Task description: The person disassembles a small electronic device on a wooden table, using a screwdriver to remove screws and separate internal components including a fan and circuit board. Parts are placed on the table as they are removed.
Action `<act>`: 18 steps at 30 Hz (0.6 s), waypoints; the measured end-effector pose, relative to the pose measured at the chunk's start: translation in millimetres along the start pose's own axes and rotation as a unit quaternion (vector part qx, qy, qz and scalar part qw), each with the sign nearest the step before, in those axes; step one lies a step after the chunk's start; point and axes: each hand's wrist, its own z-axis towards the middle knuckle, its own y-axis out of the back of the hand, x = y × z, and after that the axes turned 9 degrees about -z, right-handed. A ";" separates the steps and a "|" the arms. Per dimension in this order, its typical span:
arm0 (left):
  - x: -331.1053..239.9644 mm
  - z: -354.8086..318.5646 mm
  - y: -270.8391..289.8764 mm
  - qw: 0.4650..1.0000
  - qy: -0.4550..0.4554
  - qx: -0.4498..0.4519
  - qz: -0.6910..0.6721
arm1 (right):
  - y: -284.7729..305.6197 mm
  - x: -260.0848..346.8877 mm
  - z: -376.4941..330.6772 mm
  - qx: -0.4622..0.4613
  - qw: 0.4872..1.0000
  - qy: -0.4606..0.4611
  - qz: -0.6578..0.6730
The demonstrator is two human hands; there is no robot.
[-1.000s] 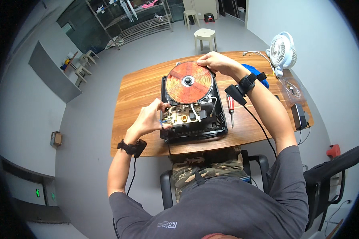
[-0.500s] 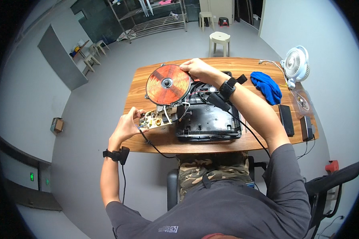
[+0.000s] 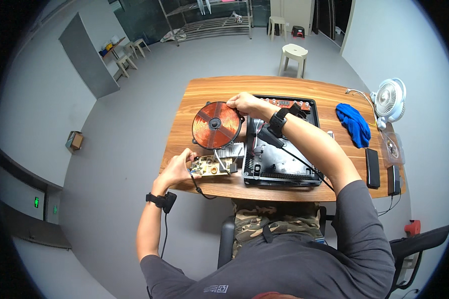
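Gripping the far rim of the copper coil [image 3: 217, 125], the right hand [image 3: 245, 103] is closed on it and keeps the disc tilted over the left part of the table [image 3: 204, 89]. Near the table's front left edge, the left hand [image 3: 177, 168] pinches the left end of the circuit board [image 3: 213, 166], fingers closed on it. Wires run from the coil down to the board, so the two stay tied together. A black cable hangs from the board over the front edge.

Just right of the board and touching distance from it sits the open black casing [image 3: 284, 167], filling the table's middle from front edge almost to the back; the right forearm crosses above it. Its wall stands between the board and the right half of the table.

Further right lies a blue cloth [image 3: 354, 123], well apart from both hands. Two black bars [image 3: 372, 168] lie along the right edge, with a clear lid [image 3: 391, 147] beside them and a white fan [image 3: 390, 98] at the back right corner.

Bare wood shows along the back edge and at the back left corner, beyond the coil. Little room is left at the front left corner, where the board nearly reaches the edge. A white stool [image 3: 294, 54] stands on the floor past the back edge.
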 end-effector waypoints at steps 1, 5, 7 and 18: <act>1.6 2.0 -0.8 1.000 0.004 0.003 0.003 | -3.7 -1.4 3.2 -0.003 1.000 -0.009 -0.006; 26.1 6.6 -8.6 0.997 -0.066 -0.021 -0.019 | -17.5 -10.5 18.7 0.022 0.999 -0.024 0.038; 20.2 6.2 -7.0 0.997 -0.058 -0.019 -0.041 | -25.0 -13.3 22.6 0.019 1.000 -0.021 0.014; 3.3 6.8 4.4 0.998 0.039 0.002 -0.058 | -41.0 -56.1 79.3 0.026 0.999 -0.042 -0.001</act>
